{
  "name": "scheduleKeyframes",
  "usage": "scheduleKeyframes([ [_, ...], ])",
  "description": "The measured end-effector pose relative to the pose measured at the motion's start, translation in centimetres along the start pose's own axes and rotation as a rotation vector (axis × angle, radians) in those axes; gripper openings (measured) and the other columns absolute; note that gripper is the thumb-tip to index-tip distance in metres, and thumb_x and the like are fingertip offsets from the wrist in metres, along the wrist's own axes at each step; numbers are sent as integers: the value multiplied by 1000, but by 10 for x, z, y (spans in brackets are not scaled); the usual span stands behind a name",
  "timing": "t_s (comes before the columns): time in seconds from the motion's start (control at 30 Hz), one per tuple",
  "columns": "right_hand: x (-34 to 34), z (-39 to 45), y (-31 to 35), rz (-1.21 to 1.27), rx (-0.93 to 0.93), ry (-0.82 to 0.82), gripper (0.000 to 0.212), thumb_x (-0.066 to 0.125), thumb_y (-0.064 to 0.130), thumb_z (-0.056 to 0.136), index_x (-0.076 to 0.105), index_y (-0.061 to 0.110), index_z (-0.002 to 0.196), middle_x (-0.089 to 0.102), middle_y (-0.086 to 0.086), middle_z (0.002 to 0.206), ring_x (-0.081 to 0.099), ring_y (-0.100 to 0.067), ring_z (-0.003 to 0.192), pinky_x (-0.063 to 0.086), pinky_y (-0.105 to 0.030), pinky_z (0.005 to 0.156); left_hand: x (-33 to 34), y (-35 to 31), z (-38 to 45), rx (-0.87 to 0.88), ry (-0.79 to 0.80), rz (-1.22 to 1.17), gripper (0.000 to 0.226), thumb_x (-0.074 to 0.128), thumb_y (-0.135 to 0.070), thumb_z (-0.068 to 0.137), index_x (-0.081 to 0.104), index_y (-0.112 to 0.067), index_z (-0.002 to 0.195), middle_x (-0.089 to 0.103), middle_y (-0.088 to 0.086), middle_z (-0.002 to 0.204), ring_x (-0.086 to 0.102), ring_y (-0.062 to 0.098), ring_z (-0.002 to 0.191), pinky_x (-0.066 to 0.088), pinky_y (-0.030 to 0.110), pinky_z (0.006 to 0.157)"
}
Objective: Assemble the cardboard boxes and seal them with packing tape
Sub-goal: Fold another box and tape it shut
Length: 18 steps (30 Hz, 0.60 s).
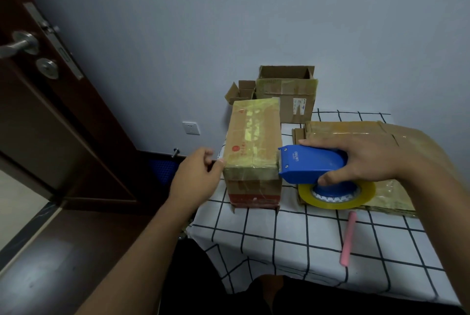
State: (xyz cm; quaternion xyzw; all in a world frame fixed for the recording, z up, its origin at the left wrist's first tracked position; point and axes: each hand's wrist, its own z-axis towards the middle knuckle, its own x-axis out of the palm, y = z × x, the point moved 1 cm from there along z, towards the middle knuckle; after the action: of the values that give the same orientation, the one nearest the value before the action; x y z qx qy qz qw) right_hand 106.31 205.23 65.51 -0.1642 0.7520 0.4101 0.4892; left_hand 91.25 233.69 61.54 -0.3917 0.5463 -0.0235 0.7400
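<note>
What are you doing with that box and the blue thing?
A person is taping a cardboard box shut on the checked table. The right hand grips a blue tape dispenser against the box's right edge. The left hand touches the box's left corner. Two open boxes wait behind.

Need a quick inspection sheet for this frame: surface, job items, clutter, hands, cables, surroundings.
Surface: table under a white cloth with a black grid.
Job's things: taped box upright at the table's left edge; blue tape dispenser with its nose at the box's right top edge; flattened cardboard behind it; two open boxes at the wall.
Clutter: pink stick on the cloth.
Hands: left hand at the box's left corner; right hand grips the dispenser.
Cables: nothing seen.
Surroundings: dark door, wall socket.
</note>
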Motion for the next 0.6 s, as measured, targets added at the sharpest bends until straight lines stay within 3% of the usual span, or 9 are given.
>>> scheduleKeyframes([
  [0.07,4,2,0,36,-16,-5,76,76,46,80,31,58,141,47,24,124,47,6,101,35,-10,73,12,-14,-19,377,-217,38,31,54,-21,93,60,-14,122,60,-6,116,49,4,105,46,30,94],
  [0.17,7,5,-1,90,-34,0,76,76,44,81,29,60,138,44,28,122,48,3,102,37,-12,75,45,-21,-34,765,-135,253,50,61,-27,86,54,-13,133,57,2,134,50,15,125,41,38,107],
  [0.23,9,5,-2,112,-38,3,75,76,46,81,29,62,136,43,31,119,49,2,102,38,-13,76,60,-18,-31,832,-127,389,59,66,-35,83,52,-13,136,57,5,136,53,23,126,45,42,104],
  [0.33,15,4,-4,176,-56,-26,76,75,59,72,32,68,133,45,30,125,51,-1,106,43,-19,82,59,-19,-20,914,-251,381,43,65,-26,84,63,-10,124,65,8,124,62,25,113,50,41,91],
  [0.4,18,3,-4,215,-54,-54,76,74,60,71,31,69,133,45,30,124,51,1,104,42,-17,78,53,-17,-14,948,-289,384,40,55,-27,86,66,-9,120,67,9,121,64,26,109,51,39,88],
  [0.6,33,5,5,228,-58,-100,74,76,50,79,25,72,128,43,34,113,52,3,95,39,-12,70,56,-8,-15,893,-290,423,41,55,-21,90,59,-12,130,63,13,126,59,30,118,50,46,95],
])
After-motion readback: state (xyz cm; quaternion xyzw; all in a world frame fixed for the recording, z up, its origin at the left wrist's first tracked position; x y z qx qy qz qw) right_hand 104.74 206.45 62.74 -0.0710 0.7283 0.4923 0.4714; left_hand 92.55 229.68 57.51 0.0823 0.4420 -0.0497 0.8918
